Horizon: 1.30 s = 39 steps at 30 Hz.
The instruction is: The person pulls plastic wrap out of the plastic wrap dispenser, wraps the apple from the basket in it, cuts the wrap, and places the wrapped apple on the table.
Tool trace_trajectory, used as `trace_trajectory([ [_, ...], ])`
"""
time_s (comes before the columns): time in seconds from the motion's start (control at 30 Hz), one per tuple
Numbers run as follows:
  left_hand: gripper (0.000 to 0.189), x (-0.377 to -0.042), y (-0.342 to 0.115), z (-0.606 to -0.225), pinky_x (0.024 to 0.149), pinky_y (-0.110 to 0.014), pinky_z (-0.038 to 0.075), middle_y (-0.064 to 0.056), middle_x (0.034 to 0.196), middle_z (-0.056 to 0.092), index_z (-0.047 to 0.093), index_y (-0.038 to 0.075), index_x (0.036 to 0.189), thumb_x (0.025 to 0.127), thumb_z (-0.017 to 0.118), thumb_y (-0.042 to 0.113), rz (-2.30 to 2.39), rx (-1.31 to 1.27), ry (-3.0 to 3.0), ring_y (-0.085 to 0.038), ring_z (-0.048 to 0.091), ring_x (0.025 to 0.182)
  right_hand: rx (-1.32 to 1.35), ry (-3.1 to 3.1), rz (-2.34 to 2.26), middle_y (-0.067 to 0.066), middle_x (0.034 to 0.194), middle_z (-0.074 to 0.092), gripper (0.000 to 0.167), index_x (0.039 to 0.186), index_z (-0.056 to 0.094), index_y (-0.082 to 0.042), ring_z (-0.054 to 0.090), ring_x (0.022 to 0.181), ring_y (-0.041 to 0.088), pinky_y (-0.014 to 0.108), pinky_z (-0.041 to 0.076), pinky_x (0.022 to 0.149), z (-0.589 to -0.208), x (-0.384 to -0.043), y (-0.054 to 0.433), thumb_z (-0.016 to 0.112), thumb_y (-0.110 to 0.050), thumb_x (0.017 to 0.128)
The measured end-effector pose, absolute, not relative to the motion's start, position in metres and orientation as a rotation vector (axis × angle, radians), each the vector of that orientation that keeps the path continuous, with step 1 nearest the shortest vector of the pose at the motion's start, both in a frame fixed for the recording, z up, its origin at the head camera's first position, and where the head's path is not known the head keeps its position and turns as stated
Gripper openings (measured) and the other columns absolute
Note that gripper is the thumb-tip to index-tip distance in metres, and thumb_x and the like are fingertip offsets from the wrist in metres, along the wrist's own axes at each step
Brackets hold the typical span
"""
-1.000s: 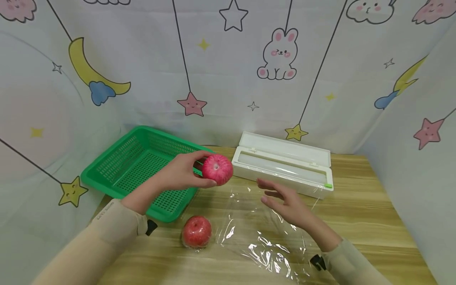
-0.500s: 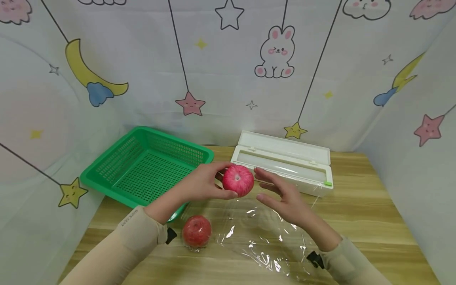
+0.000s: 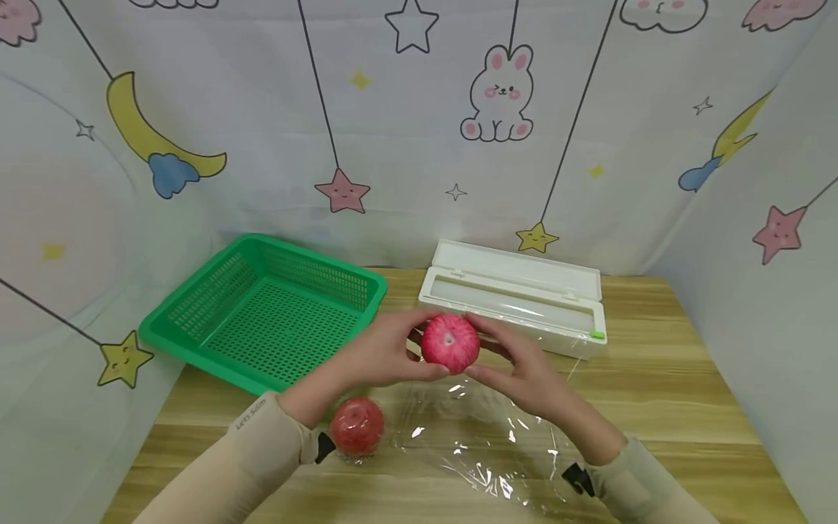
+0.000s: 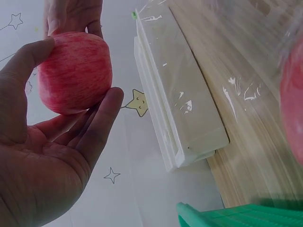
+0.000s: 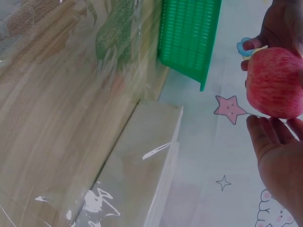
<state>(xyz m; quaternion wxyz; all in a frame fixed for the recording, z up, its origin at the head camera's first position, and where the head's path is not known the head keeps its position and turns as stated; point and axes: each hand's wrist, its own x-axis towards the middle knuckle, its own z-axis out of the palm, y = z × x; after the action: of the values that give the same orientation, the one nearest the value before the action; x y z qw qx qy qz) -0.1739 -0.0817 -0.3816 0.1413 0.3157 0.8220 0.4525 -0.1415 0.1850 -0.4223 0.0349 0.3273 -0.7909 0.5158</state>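
Note:
A red apple (image 3: 452, 343) is held up above the table, between both hands. My left hand (image 3: 386, 349) grips its left side, thumb and fingers curved round it. On the other side my right hand (image 3: 530, 367) has its thumb and fingertips at the apple's skin; the right wrist view shows these fingers (image 5: 267, 130) against it. Below lies a sheet of clear cling film (image 3: 484, 437), spread over the wood and reaching to the white dispenser box (image 3: 432, 295). A second apple (image 3: 357, 426), wrapped in film, sits left of the sheet.
A green plastic basket (image 3: 262, 240) stands at the back left, with nothing inside. Behind the wooden table (image 3: 661, 393) hangs a white cloth (image 3: 406, 145) printed with stars and a rabbit; more cloth closes off both sides. The dispenser's lid (image 3: 517, 271) is raised.
My left hand has carried the apple rightward from near the basket to above the film. My right hand has moved slightly and now meets the apple's right side.

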Motion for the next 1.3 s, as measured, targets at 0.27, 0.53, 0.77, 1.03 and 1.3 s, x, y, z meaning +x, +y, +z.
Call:
trace_trajectory([
  [0.27,0.083,-0.168,-0.076,-0.389,0.077,-0.024,0.063,-0.007,0.126,0.070,0.049,0.009,0.154,0.085,0.092,0.024,1.329,0.905,2.409,-0.022,0.070,0.110,0.947,-2.461,1.635,0.012,0.153,0.059,0.072,0.158,0.049,-0.008,0.058,0.139,0.030,0.038,0.055,0.107,-0.426,-0.139,0.188,0.079,0.001,0.094],
  [0.53,0.076,-0.166,-0.070,-0.402,0.081,-0.026,0.063,0.001,0.129,0.069,0.054,0.021,0.151,0.085,0.092,0.023,1.384,0.902,2.360,-0.018,0.069,0.113,0.894,-2.473,1.680,0.018,0.151,0.060,0.068,0.155,0.052,-0.002,0.060,0.137,0.033,0.037,0.056,0.105,-0.434,-0.134,0.193,0.080,0.002,0.093],
  [0.77,0.079,-0.160,-0.060,-0.414,0.084,-0.028,0.064,-0.004,0.138,0.061,0.056,0.009,0.152,0.084,0.093,0.023,1.355,0.899,2.419,-0.022,0.061,0.121,0.847,-2.502,1.683,0.020,0.148,0.061,0.068,0.153,0.053,-0.001,0.061,0.135,0.029,0.033,0.056,0.104,-0.445,-0.128,0.203,0.081,0.002,0.092],
  [1.03,0.076,-0.153,-0.043,-0.429,0.088,-0.027,0.062,-0.008,0.134,0.060,0.059,0.007,0.149,0.082,0.094,0.020,1.330,0.942,2.467,-0.022,0.063,0.121,0.852,-2.525,1.690,0.016,0.145,0.064,0.065,0.151,0.056,-0.005,0.064,0.132,0.025,0.033,0.056,0.104,-0.460,-0.123,0.219,0.083,0.000,0.091],
  [1.3,0.079,-0.146,-0.024,-0.448,0.092,-0.022,0.059,-0.008,0.142,0.061,0.057,0.008,0.152,0.083,0.095,0.021,1.277,0.928,2.463,-0.020,0.063,0.123,0.799,-2.585,1.676,0.021,0.142,0.065,0.064,0.148,0.055,0.000,0.065,0.130,0.028,0.030,0.057,0.102,-0.471,-0.111,0.239,0.083,0.002,0.090],
])
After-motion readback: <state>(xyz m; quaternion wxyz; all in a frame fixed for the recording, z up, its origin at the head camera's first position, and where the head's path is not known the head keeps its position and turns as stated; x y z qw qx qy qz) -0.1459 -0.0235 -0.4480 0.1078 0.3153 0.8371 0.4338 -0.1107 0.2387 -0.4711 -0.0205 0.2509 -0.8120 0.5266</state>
